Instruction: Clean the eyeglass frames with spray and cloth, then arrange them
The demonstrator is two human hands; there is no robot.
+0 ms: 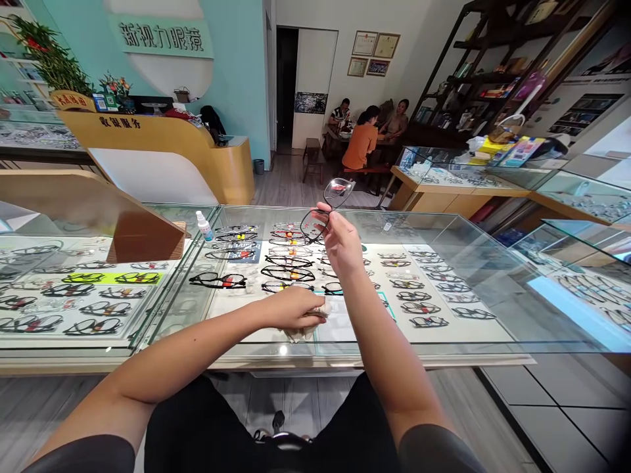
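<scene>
My right hand (339, 238) is raised above the glass display case (197, 332), its fingers closed on a pair of eyeglasses (340, 192) with a thin dark frame. The glasses are turned on end, one lens above the other, and a small red mark shows on the upper lens. Lower down, near the front of the case top, my left hand (296, 309) grips a crumpled pale cloth (298, 334). Beyond it, several rows of eyeglasses (288, 270) show on the case. A black-framed pair (217, 280) lies to the left of these rows.
A small spray bottle (204, 226) stands at the case's back left. A tilted wooden-framed mirror (89, 210) occupies the left. Further display cases (458, 190) run along the right. Behind are a yellow counter (167, 141) and several people around a table, one in an orange top (360, 146).
</scene>
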